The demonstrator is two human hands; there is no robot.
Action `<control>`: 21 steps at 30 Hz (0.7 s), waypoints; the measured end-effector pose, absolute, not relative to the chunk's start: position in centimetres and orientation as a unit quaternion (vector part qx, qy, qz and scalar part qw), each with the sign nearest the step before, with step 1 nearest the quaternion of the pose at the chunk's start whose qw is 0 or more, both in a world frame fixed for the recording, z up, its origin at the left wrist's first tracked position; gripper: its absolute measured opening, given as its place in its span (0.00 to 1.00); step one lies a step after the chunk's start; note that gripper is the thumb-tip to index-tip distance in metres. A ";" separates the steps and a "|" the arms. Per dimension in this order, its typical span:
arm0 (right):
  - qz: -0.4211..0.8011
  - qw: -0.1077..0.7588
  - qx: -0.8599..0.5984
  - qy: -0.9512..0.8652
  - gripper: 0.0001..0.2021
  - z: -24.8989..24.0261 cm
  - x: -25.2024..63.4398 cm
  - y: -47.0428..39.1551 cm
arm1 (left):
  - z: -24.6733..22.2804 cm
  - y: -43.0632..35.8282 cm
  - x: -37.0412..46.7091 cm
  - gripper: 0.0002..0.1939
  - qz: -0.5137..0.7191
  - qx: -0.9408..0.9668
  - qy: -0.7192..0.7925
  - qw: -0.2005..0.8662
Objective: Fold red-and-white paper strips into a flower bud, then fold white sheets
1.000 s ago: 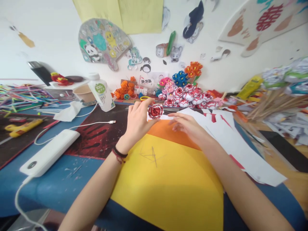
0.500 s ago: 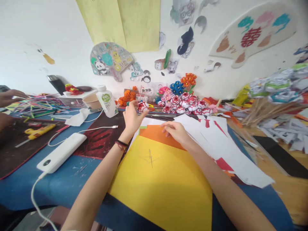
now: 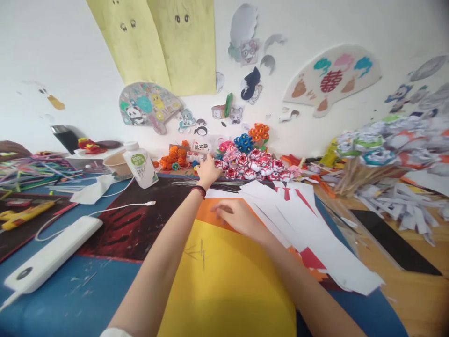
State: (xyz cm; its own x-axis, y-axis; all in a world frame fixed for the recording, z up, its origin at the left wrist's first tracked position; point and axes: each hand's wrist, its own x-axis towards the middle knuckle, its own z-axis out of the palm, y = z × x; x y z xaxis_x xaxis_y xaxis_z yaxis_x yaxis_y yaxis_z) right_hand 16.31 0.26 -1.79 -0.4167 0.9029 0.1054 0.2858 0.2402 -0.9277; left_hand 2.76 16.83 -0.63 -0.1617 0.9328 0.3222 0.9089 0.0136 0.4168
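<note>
My left hand (image 3: 208,171) reaches to the back of the table, beside a pile of red-and-white paper flowers (image 3: 257,164). Its fingers are spread, and some small flower pieces lie right behind them. Nearer to me, my right hand (image 3: 235,213) hovers over or rests on an orange sheet (image 3: 210,211), fingers loosely curled and apart, with nothing seen in them. A large yellow sheet (image 3: 228,276) with a pencil sketch covers the front part of the orange one. White papers (image 3: 298,220) lie just right of my right hand.
At left are a white bottle (image 3: 141,166), a power bank (image 3: 52,255) with a cable, a yellow glue gun (image 3: 24,215) and colourful sticks (image 3: 28,166). Another person's hand (image 3: 14,148) shows at the far left. White paper scraps (image 3: 403,206) and a black sheet (image 3: 394,241) lie right.
The view has swung up and to the right. My left hand has moved closer to the flower pile, and my right hand stays above the orange sheet.
</note>
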 end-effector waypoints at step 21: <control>0.375 0.560 -0.341 -0.656 0.12 3.6 18.8 -3.1 | -0.6 15.0 -2.4 0.26 0.189 0.702 0.685 0.031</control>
